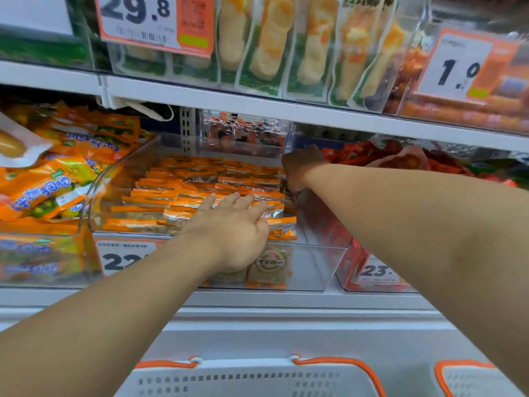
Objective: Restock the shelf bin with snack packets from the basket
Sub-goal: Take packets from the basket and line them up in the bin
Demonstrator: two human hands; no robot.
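A clear plastic shelf bin on the middle shelf holds several rows of orange-edged snack packets. My left hand lies flat on the front packets, fingers straight and spread. My right hand reaches deep into the bin's back right corner, its fingers curled down among the packets there; what they hold is hidden. The white basket with an orange rim sits at the bottom edge of the view, its inside out of sight.
A bin of orange and green bags stands to the left, a bin of red packets to the right. A small clear box sits behind the bin. The upper shelf edge hangs close overhead. A second basket is lower right.
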